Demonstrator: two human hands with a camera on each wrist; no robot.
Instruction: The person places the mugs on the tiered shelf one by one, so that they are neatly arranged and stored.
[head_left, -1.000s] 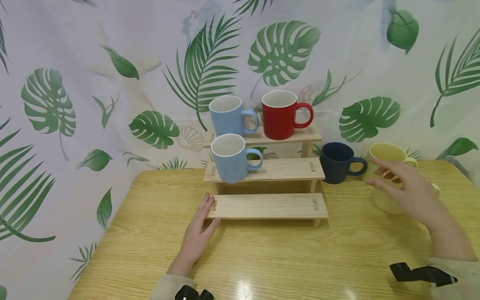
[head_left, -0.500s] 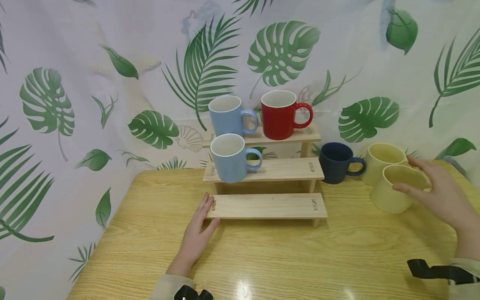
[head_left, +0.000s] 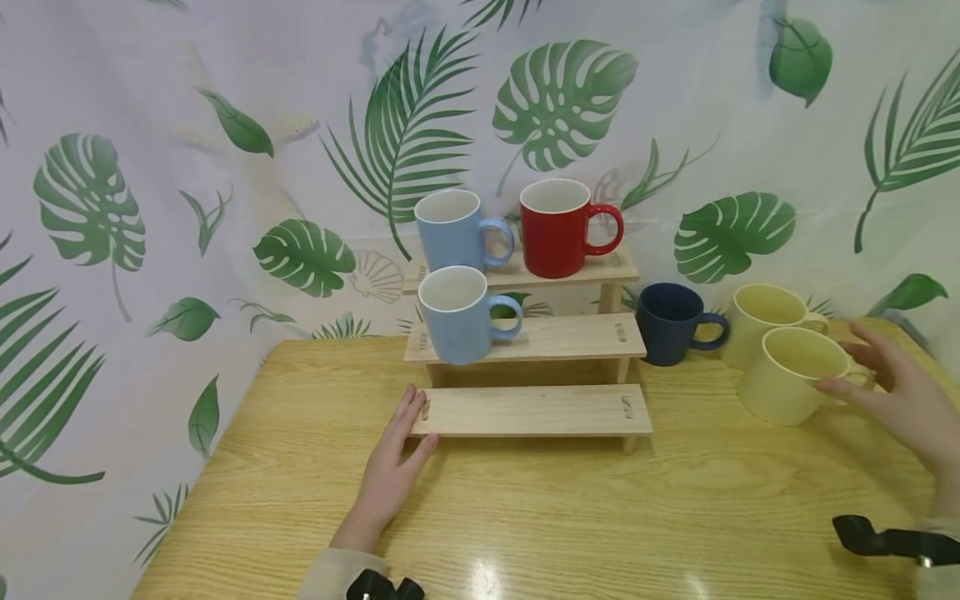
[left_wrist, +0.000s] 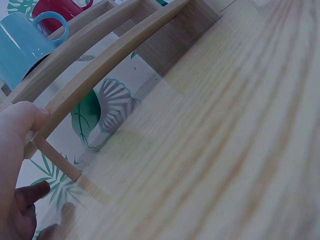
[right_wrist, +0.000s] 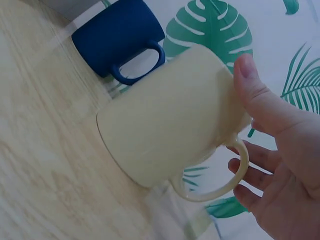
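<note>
My left hand [head_left: 390, 471] rests against the left end of a three-tier wooden shelf [head_left: 532, 412], fingers along its lowest board and thumb at the front edge. In the left wrist view, the thumb [left_wrist: 32, 117] touches the board while the other fingers extend below. On the right, my right hand [head_left: 900, 396] is at the front yellow mug [head_left: 776, 387], which stands upright on the table. The right wrist view has the thumb [right_wrist: 247, 70] at this mug's rim and the other fingers loosely bent beside its handle [right_wrist: 217, 192], not closed round it.
A second yellow mug [head_left: 742, 329] and a navy mug [head_left: 667, 329] stand behind and left of the front one. On the shelf, a light blue mug [head_left: 453, 321] occupies the middle tier; another blue mug [head_left: 450, 237] and a red mug [head_left: 551, 237] share the top. Leaf-patterned cloth [head_left: 247, 192] hangs behind.
My right hand has moved right, from over the yellow mugs to the handle side of the front one. The left hand and all mugs have stayed in place.
</note>
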